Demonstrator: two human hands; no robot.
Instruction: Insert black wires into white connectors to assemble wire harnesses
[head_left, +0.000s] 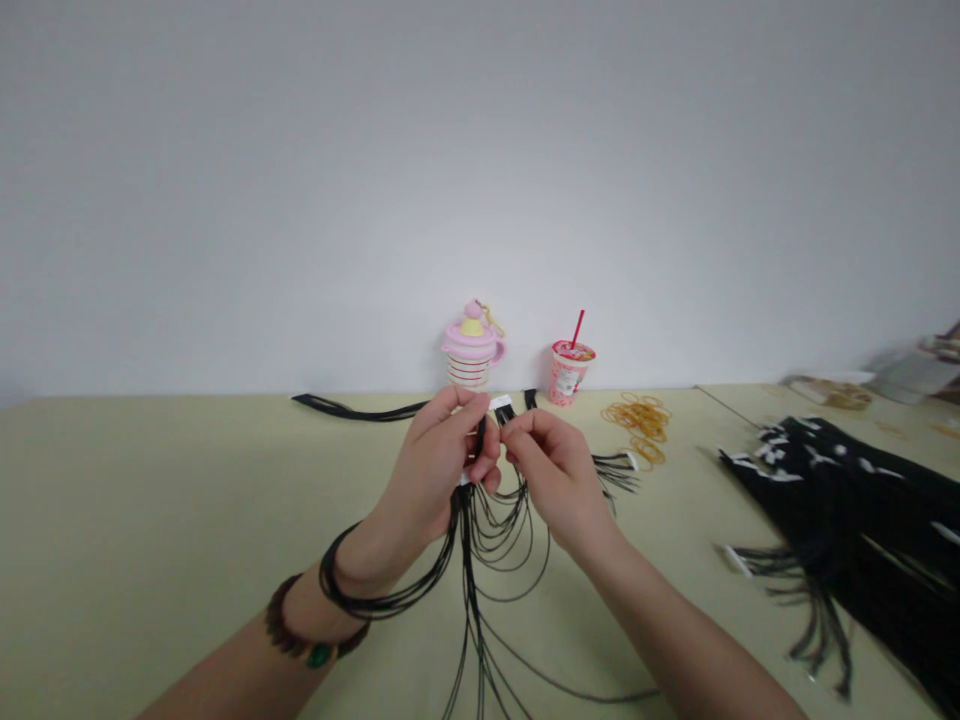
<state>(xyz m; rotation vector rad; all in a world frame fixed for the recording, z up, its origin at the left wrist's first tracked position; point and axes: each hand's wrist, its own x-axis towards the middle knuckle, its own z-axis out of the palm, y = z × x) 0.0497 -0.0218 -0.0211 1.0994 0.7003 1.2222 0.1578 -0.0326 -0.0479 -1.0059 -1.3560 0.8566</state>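
Left hand [431, 460]: fingers pinching the black wires [466, 522], which hang over the bench [187, 500] and loop about the wrist. Right hand [559, 470]: fingertips pinching strands of the same wires, just below a white connector [500, 402]; which strands cannot be made out. Near the wall [225, 200] stand a pink-lidded cup [469, 352] and a drink cup [568, 380]. Yellow bands [637, 418] lie to the right.
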